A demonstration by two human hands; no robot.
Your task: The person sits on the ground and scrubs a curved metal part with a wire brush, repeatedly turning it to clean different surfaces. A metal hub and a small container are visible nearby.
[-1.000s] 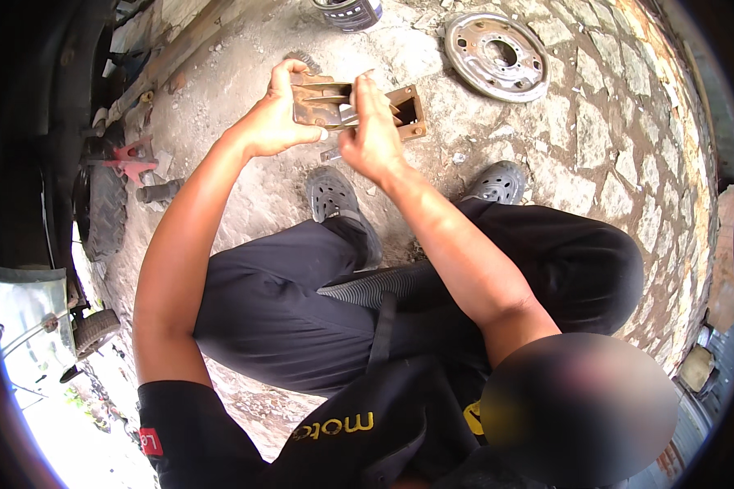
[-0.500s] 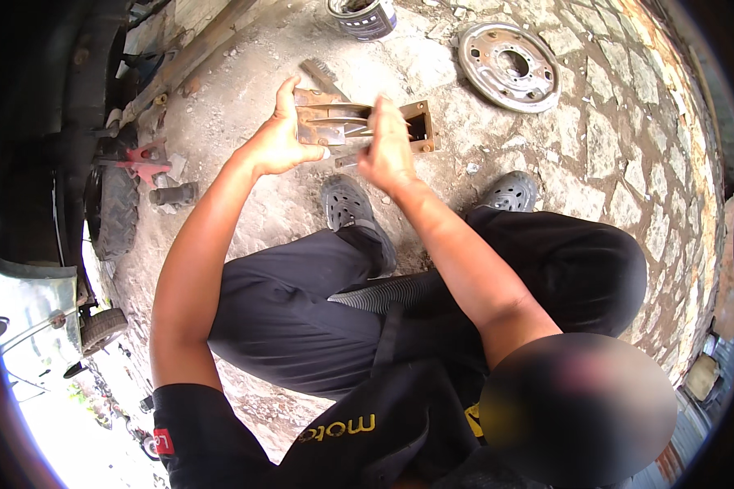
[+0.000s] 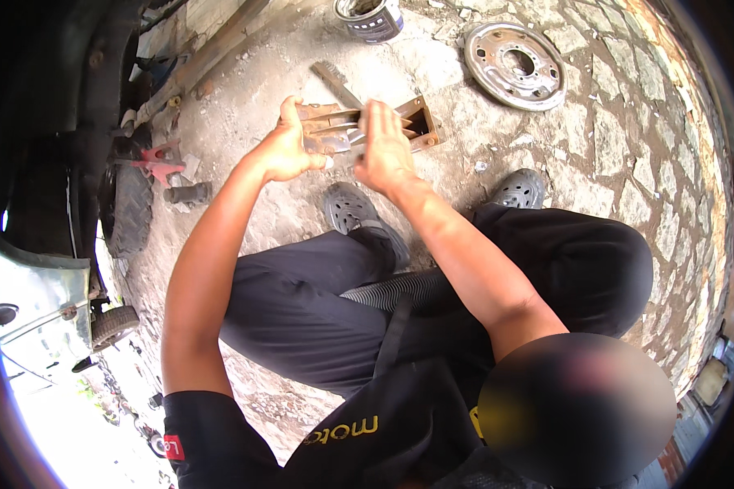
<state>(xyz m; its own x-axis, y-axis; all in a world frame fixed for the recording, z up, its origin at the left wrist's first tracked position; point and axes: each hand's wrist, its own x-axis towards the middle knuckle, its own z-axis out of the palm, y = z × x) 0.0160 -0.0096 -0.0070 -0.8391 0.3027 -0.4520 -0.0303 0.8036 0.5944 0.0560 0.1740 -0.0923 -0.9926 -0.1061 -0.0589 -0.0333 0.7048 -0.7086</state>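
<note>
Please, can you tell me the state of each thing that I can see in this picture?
left hand: closed on the rusty metal part.
right hand: gripping the same part.
rusty metal part: held above the ground between both hands.
round metal plate: lying flat on the stone ground.
paint can: upright, lid off.

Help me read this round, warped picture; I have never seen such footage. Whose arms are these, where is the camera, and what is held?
The camera sits on a person's head and looks down, so the edges bend. The two bare arms are that person's own. The left hand and right hand both grip a rusty brown metal bracket above the stone-paved ground. On the ground lie a round grey metal disc with a centre hole and a dark tin can. Grey perforated clogs cover the feet.
</note>
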